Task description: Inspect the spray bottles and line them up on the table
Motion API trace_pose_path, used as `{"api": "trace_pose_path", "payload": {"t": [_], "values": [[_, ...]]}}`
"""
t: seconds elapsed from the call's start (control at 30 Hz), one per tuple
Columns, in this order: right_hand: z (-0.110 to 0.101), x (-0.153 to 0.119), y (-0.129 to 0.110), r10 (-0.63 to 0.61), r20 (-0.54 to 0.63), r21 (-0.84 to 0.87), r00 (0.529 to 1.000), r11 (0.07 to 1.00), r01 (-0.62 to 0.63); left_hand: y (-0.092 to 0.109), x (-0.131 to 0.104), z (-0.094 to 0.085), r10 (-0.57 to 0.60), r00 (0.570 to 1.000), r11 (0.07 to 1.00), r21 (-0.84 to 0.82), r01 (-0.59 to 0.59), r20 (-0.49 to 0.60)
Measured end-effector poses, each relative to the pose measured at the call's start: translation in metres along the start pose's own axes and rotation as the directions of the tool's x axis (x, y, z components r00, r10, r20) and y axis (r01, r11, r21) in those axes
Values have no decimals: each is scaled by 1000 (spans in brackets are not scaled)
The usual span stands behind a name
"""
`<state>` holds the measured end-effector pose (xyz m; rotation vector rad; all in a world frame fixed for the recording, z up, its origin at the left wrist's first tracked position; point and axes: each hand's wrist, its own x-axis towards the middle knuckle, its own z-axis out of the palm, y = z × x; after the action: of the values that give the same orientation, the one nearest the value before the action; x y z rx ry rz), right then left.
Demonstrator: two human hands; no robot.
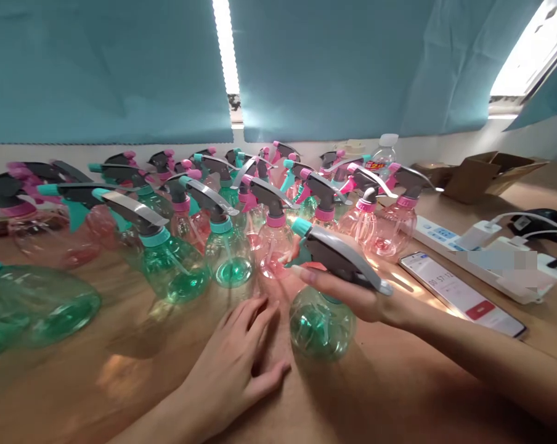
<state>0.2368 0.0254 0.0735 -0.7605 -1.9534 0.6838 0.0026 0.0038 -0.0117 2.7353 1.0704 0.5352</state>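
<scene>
In my right hand [347, 290] is a green spray bottle [322, 327], gripped around its neck below the grey trigger head with a teal nozzle. The bottle is upright and close to the table surface; whether its base touches I cannot tell. My left hand [241, 345] lies on the table just left of that bottle, fingers apart and holding nothing. Beyond my left fingertips stand a second green spray bottle [232, 259] and a pink spray bottle [276, 243]. Another green spray bottle [174, 265] is farther left.
Several more pink and green spray bottles crowd the back and left. A phone [463, 296] showing a timer lies at right beside a white power strip [454, 246] with plugged-in chargers. Behind them sit an open cardboard box [477, 176] and a clear capped bottle [384, 154].
</scene>
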Motion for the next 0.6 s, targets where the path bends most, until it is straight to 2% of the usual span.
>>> {"api": "trace_pose_path", "payload": {"t": [0.23, 0.47, 0.6], "values": [[-2, -3, -3, 23, 44, -61, 999, 998, -20, 2, 0, 3, -4, 1000, 1000, 25, 4, 11], [-7, 0, -6, 2, 134, -127, 991, 992, 15, 7, 4, -3, -27, 996, 999, 39, 24, 82], [-4, -3, -3, 43, 60, -74, 997, 997, -38, 4, 2, 2, -20, 999, 999, 36, 19, 35]]}}
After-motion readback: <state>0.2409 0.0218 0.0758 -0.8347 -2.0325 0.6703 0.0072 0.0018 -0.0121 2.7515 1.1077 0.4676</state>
